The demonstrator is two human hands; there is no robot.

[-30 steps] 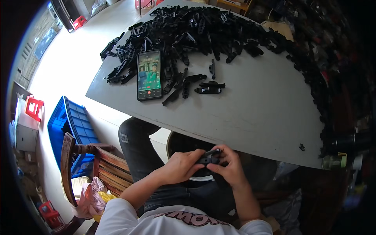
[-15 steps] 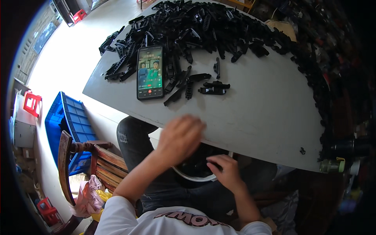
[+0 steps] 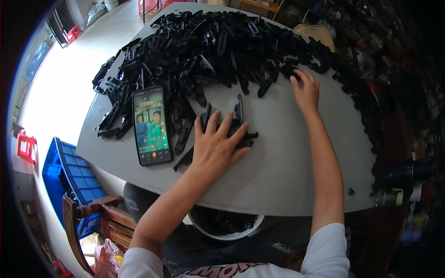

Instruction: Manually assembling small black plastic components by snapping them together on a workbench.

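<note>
While the left hand [image 3: 215, 147], grip spread, lies over black plastic parts [image 3: 238, 110] on the counter [image 3: 287, 157], the right hand [image 3: 306, 92] is at the heap [image 3: 185, 53]. Whether its grip pinches anything, I cannot tell.

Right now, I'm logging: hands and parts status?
Left hand spread over loose black parts. Right hand at edge of pile, grip unclear. Phone left of both hands.
</note>
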